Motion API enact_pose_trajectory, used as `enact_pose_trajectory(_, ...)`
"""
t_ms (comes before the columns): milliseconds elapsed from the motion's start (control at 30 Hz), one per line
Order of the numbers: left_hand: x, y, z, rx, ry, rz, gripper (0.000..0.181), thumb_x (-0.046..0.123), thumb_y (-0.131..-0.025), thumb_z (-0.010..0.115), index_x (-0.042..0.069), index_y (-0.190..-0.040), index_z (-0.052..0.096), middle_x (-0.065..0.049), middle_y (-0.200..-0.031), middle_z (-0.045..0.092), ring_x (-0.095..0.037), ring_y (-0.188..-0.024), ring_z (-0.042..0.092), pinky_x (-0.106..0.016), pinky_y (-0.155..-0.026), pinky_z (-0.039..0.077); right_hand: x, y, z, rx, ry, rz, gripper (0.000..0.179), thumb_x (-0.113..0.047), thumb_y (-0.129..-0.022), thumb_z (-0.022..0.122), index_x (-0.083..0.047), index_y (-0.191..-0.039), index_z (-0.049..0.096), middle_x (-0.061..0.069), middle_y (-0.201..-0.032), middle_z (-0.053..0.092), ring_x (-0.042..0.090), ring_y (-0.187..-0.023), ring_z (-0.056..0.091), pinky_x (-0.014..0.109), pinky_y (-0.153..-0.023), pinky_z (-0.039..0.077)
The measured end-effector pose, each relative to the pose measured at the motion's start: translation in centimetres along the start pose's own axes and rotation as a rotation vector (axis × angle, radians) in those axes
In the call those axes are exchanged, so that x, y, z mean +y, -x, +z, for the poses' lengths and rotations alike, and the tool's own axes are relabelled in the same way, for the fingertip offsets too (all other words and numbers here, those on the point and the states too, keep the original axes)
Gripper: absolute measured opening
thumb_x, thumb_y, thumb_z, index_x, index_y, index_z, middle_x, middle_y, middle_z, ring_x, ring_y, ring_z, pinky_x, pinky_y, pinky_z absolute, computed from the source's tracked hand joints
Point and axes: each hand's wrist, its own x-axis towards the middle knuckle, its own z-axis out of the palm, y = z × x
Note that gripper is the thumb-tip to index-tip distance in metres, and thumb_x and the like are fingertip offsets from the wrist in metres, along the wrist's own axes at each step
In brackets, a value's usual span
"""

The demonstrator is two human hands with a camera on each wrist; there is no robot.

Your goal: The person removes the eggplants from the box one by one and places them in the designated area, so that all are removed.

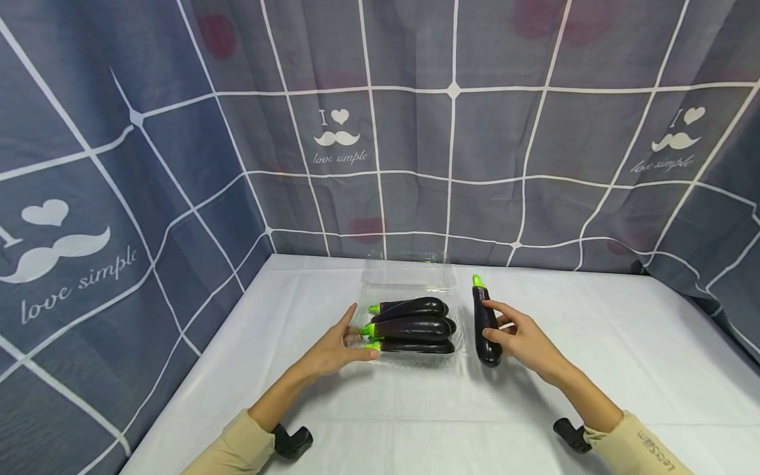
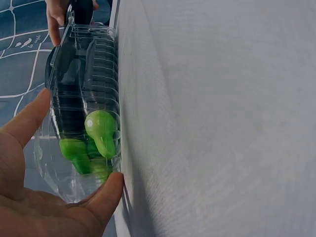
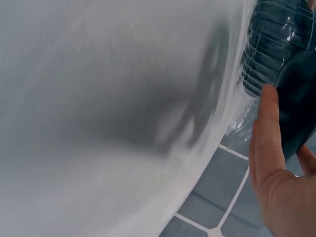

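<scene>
An open clear plastic clamshell box (image 1: 410, 292) sits on the white table, with several dark purple eggplants (image 1: 412, 328) lying inside, their green stem ends to the left. My left hand (image 1: 332, 349) grips the box's left end, thumb at the front corner and fingers spread toward the back; the left wrist view shows the green stems (image 2: 100, 126) between them through the plastic. To the right of the box, my right hand (image 1: 519, 336) holds a single eggplant (image 1: 483, 316) between thumb and fingers, its green tip pointing away from me. In the right wrist view that eggplant (image 3: 298, 98) overlaps the box.
The lid (image 1: 406, 272) of the box stands folded back behind it. A white cloth covers the table (image 1: 320, 422). Grey-blue checked curtains (image 1: 415, 145) with white print hang behind the table and at its sides. A black wrist mount (image 1: 292, 442) sits at each sleeve cuff.
</scene>
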Motion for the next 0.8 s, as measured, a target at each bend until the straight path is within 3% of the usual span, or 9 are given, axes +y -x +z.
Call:
enact_pose_trajectory(467,-0.2,0.0,-0.1,-0.001,-0.008,-0.003,0.114,0.032,-0.081,0.083,0.013,-0.160,0.004,-0.025,-0.145,0.043,-0.040,-0.132,0.043,-0.057,-0.094,0.046,1.0,0.2,1.2,-0.030,-0.001,0.034,0.063,-0.011,-0.091,0.070,0.002,-0.146,0.042,0.019,-0.106,0.053,0.023,-0.083,0.057,0.036,-0.064,0.056)
enact_pose_trajectory(800,-0.1,-0.1,0.0,-0.002,-0.001,0.005,0.113,0.032,-0.081,0.083,0.015,-0.160,0.005,-0.023,-0.144,0.044,-0.039,-0.133,0.043,-0.056,-0.093,0.046,1.0,0.2,1.1,-0.028,0.066,0.038,0.061,-0.015,-0.091,0.070,0.001,-0.144,0.045,0.018,-0.105,0.052,0.023,-0.084,0.057,0.036,-0.065,0.054)
